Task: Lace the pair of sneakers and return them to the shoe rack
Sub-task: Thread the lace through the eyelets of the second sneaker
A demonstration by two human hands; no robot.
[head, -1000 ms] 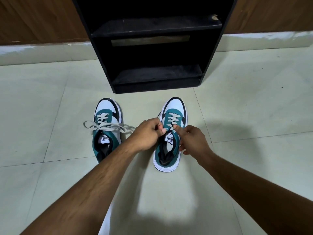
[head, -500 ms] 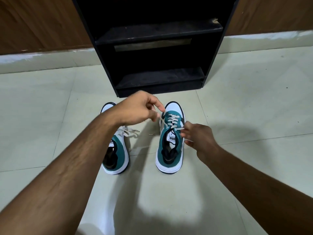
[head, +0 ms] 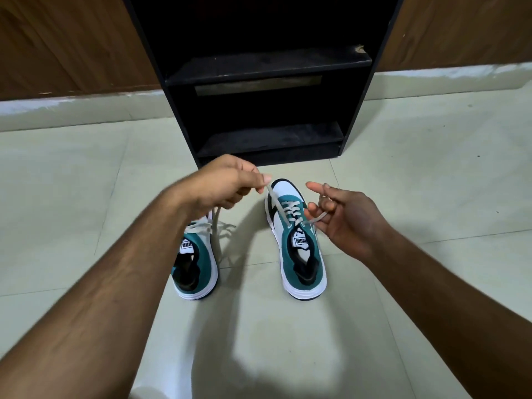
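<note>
step: lace ends drawn taut | right sneaker [head: 299,243] stands on floor, near shoe rack [head: 267,73] | left hand [head: 227,185] pinches one end, right hand [head: 345,220] the other | even tension is advised before knotting

"PUMA" logo, upside down, on both sneaker tongues [head: 302,241], [head: 187,245].

Your left hand [head: 227,185] pinches a pale flat shoelace [head: 280,208]; your right hand [head: 345,220], fingers curled, pinches its other end.

Teal-white sneakers [head: 299,243] upright on floor before black shoe rack [head: 267,82]
</note>
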